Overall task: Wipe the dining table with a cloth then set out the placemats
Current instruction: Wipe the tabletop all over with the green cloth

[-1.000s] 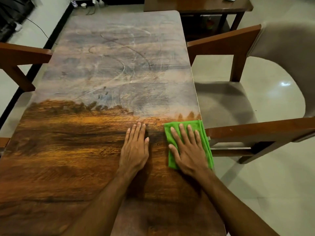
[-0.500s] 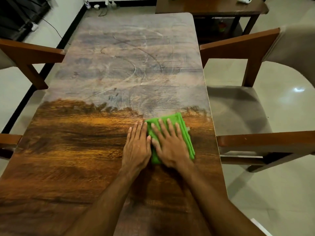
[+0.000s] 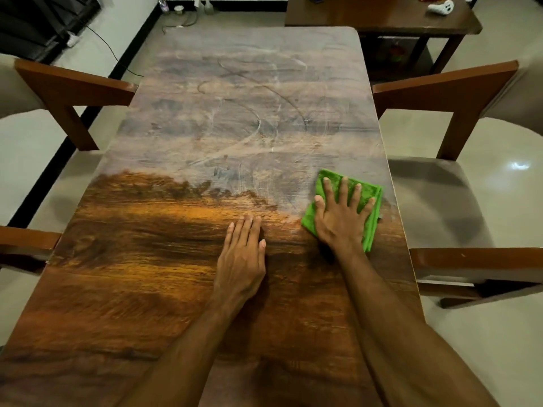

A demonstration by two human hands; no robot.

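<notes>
Ideally, the right hand, spread flat on the green cloth, should overlap strokes into the hazy far surface; the left hand rests flat.

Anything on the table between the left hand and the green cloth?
No. In the head view, only bare tabletop separates the left hand from the green cloth under the right hand.

Left grip and right grip are seen bare. Forearms are uncovered up to the frame edge. Nails are cut short.
</notes>
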